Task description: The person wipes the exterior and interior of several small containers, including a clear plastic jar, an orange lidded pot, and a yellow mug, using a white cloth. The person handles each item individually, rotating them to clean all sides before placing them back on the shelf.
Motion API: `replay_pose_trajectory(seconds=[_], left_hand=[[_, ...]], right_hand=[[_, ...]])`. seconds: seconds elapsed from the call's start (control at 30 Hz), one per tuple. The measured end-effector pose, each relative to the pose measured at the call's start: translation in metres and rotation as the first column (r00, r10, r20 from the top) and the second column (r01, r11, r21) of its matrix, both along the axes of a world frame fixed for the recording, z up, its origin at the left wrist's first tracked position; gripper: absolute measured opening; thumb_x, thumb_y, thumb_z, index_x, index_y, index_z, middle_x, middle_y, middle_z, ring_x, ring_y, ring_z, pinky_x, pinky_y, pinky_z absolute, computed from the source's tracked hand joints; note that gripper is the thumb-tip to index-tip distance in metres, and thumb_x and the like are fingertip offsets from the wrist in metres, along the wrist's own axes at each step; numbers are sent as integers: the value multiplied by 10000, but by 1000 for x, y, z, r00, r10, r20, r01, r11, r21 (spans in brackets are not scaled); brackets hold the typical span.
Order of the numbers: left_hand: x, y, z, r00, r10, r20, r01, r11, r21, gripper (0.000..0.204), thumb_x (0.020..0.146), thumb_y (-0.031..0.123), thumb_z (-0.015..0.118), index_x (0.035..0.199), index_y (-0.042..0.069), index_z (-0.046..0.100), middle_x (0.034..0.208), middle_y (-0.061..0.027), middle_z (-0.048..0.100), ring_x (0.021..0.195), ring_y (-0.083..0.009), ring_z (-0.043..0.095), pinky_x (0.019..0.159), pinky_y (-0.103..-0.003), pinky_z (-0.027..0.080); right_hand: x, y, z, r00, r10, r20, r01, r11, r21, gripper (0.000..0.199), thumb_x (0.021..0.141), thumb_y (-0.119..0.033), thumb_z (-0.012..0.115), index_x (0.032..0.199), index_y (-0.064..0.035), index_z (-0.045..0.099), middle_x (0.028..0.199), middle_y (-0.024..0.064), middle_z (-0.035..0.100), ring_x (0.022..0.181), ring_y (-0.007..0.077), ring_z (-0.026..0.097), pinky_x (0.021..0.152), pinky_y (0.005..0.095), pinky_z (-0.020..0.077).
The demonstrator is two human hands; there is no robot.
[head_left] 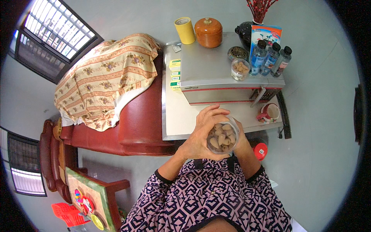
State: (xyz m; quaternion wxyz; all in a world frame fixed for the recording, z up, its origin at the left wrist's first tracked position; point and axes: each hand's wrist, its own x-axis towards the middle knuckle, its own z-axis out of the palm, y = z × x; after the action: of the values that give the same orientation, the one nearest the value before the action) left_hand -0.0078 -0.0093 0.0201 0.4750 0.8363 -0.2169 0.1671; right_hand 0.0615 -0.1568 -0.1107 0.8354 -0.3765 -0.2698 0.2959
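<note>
My left hand (201,136) wraps round the left side of a clear jar (224,140) in front of my chest, its fingers curled over the far rim. On the other side of the jar, my right hand (241,140) grips it, with most of the fingers hidden. Brown, cone-shaped pieces (222,137) show inside the jar's round opening, and no lid is on it. Beyond my hands, a similar clear tub (240,70) of light brown pieces stands on the front edge of a silver microwave (216,73).
Three small bottles (269,58), a round tin (237,53) and an orange-brown lidded pot (208,33) stand on the microwave. Left of it are green-and-white boxes (175,77) and a yellow canister (185,31). A red-and-white mug (269,113) stands at right. A red sofa (141,127) lies left.
</note>
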Motion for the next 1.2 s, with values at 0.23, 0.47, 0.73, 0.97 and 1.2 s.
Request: replay_pose_trajectory(seconds=[0.23, 0.47, 0.73, 0.97, 1.2], left_hand=[[6, 3, -33, 986, 113, -119, -131, 979, -157, 833, 527, 227, 844, 1221, 42, 423, 1205, -137, 514, 1136, -270, 493, 967, -384, 404], [20, 1, -41, 938, 299, -173, -338, 895, -290, 780, 579, 186, 827, 1206, 20, 395, 1096, -115, 529, 1021, -207, 553, 868, -322, 471], [29, 13, -37, 847, 465, -260, -531, 771, -353, 772, 606, 134, 812, 1224, 17, 364, 1116, -129, 494, 1009, -217, 545, 854, -325, 472], [25, -4, -37, 948, 318, -20, -317, 940, -126, 746, 659, 106, 723, 1279, 16, 319, 1238, -150, 376, 1125, -221, 452, 938, -353, 405], [29, 32, -42, 786, -300, -541, -315, 559, -767, 624, 844, 360, 606, 1317, 60, 331, 1206, -104, 467, 1091, -229, 505, 887, -402, 460]], right_hand=[[-22, 28, 10, 713, 313, -627, 3, 893, 450, 433, 931, -375, 372, 1185, -46, 495, 1216, 134, 518, 1111, 277, 520, 936, 410, 463], [-25, 45, 33, 668, 126, -733, 91, 964, 249, 348, 936, -295, 416, 1175, -56, 499, 1122, 95, 577, 1019, 226, 577, 851, 392, 510], [-26, 22, 47, 841, -180, -511, 158, 984, -86, 349, 923, -329, 458, 1138, -64, 531, 958, 72, 620, 846, 156, 611, 701, 315, 520], [-1, 32, 73, 856, -340, -390, 270, 937, -223, 409, 870, -269, 553, 1172, 5, 525, 1091, 91, 597, 974, 195, 602, 812, 323, 511], [14, 21, 83, 945, -271, -182, 212, 934, -289, 378, 822, -245, 625, 1078, 30, 581, 974, 97, 631, 895, 163, 606, 783, 294, 494]])
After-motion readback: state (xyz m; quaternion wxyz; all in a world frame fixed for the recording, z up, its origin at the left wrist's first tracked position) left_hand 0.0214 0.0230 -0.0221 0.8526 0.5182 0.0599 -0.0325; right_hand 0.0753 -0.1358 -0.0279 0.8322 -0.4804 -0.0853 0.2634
